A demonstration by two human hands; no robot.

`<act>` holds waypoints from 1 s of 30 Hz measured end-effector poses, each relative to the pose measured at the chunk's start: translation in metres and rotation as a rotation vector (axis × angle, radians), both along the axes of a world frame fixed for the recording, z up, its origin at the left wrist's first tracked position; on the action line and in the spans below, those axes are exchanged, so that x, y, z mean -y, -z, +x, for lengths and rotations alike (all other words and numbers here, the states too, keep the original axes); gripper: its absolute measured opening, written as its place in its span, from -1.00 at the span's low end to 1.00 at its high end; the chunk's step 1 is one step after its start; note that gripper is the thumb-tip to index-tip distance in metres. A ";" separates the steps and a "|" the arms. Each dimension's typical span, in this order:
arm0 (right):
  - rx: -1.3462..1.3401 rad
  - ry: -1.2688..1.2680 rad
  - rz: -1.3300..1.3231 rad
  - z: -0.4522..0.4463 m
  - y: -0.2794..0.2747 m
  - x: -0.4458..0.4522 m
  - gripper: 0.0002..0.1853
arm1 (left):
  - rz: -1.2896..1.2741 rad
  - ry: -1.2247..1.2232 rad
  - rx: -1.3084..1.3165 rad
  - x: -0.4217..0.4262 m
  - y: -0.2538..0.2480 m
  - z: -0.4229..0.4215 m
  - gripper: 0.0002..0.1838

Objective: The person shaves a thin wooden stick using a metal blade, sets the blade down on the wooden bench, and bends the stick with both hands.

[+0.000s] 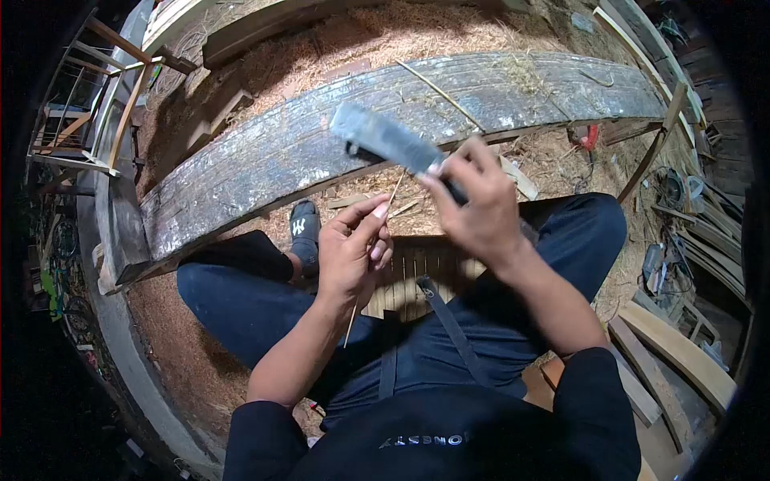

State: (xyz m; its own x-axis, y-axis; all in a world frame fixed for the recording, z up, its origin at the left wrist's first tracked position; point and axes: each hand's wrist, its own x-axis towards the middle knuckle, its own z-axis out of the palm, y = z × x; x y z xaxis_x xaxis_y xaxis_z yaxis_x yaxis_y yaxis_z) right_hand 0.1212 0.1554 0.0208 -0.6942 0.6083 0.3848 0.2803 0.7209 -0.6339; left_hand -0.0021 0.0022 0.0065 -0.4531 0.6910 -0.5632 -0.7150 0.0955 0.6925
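My right hand point(480, 200) is wrapped round the dark handle of a broad-bladed knife point(383, 138). The blade points up and to the left, somewhat blurred, over the near edge of the plank bench. Lower and to the left, my left hand point(353, 248) pinches a thin wooden stick point(351, 327). One end of the stick pokes out above the fingertips, and the other comes out below the wrist over my lap. Blade and stick look apart. Part of the stick is hidden behind the hand.
A long, paint-spotted plank bench point(273, 148) curves across in front of me, with another thin stick point(439, 96) on it. Wood shavings point(188, 321) cover the ground. Slats point(413, 276) lie between my legs. Boards point(674, 353) are piled at right; a wooden frame point(120, 112) stands at left.
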 end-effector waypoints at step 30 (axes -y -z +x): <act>-0.055 0.080 0.067 0.005 -0.004 -0.020 -0.82 | 0.012 0.011 0.034 0.002 -0.003 -0.003 -0.68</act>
